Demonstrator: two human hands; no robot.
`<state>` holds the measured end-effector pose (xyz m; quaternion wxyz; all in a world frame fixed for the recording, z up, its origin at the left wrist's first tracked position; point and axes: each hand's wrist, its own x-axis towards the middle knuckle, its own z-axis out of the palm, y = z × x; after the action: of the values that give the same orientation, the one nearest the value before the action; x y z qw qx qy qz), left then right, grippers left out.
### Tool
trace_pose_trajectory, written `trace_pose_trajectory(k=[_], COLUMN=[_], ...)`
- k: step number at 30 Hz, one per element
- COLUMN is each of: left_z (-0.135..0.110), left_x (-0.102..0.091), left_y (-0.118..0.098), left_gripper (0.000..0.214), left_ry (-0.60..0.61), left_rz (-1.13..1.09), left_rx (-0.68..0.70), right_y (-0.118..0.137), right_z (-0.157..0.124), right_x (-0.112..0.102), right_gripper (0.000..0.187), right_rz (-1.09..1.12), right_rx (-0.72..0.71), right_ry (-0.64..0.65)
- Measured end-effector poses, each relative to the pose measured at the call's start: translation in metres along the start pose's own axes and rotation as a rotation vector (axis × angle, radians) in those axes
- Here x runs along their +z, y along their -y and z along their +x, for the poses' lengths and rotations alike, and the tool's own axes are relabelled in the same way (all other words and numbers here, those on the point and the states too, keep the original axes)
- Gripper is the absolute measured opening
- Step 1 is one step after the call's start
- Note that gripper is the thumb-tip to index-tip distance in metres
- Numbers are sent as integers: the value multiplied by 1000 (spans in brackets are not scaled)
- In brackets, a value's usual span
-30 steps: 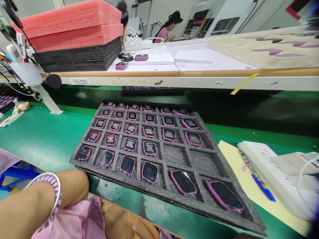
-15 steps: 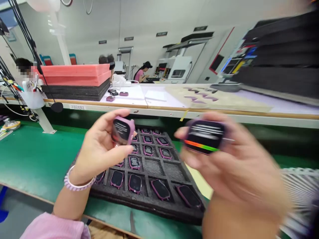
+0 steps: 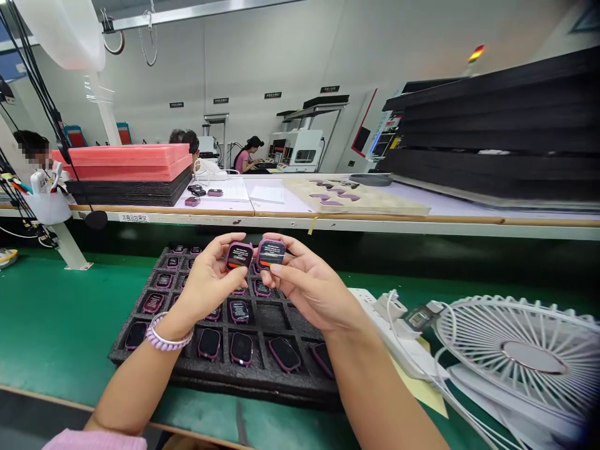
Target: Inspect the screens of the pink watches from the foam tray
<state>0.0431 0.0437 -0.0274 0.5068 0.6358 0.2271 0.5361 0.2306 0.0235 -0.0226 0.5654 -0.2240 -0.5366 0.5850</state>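
Drawn nearer the left hand [image 3: 206,284] since the earlier frame, the right hand [image 3: 302,281] pinches a purple-cased, rounded-square, glass-faced watch [image 3: 270,251] just beside the matching watch [image 3: 239,255] that the left pinches, above a dark-grey foam tray [image 3: 272,316]. Gripping only their edges should keep both faces readable.

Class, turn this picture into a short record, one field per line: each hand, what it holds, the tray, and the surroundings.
Left hand: pinching a purple-cased watch, screen lit with text
Right hand: pinching a second watch, screen also lit
Spacing: side by side, very close; contact unclear
Foam tray: dark, divided, below the hands; many compartments hold similar watches, part hidden by arms
Front row: visible screens dark
Shelf: red slabs on black slabs, at left
Bench: green; white fan at right
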Motion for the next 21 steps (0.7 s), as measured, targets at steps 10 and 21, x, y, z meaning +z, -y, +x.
trace_pose_trajectory(k=[10, 21], left_z=[-3, -2], left_x=[6, 5], left_y=[-4, -3], left_gripper=[48, 40], left_ry=[4, 10], left_rz=[-30, -53], left_rx=[-37, -47], right_y=[-2, -6], right_z=[3, 3], right_x=[0, 0], right_gripper=[45, 41], right_rz=[32, 7], right_rx=[-41, -77], right_ry=[-31, -31])
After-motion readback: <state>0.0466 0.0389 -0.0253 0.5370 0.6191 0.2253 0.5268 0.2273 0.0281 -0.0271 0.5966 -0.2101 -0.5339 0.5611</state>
